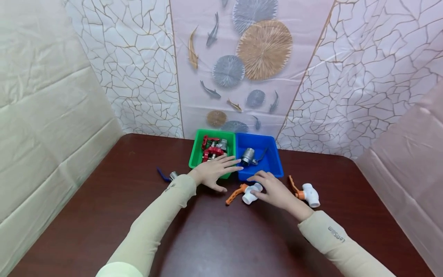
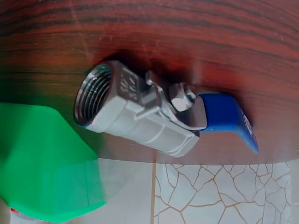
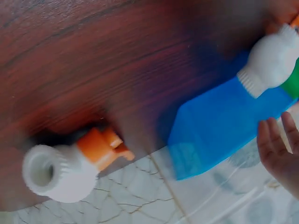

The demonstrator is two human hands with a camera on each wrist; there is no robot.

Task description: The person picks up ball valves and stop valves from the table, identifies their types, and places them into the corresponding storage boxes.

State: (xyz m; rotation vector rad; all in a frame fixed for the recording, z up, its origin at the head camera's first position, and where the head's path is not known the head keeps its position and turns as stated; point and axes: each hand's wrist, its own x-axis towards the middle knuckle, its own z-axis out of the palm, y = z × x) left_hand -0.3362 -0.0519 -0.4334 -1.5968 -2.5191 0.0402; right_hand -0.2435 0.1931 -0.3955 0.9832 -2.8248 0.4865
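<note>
My left hand (image 1: 216, 171) stretches over the front of the green tray (image 1: 192, 156), its fingers spread and holding nothing. On the table by the left wrist lies a metal ball valve with a blue lever (image 2: 140, 112). My right hand (image 1: 273, 190) hovers at a white plastic ball valve with an orange handle (image 1: 250, 195), thumb and fingers loosely bent around its right side. In the right wrist view, fingers (image 3: 267, 147) show apart from that white valve (image 3: 271, 60). A second white valve with an orange handle (image 1: 311, 195) lies right of the right hand.
Several red-handled metal valves (image 1: 214, 151) fill the green tray, partly hidden by the left hand. Beside it stands a blue tray (image 1: 268, 169) with one metal valve (image 1: 248, 156) inside. Patterned cloth walls (image 1: 145, 69) rise behind the brown table (image 1: 221, 238).
</note>
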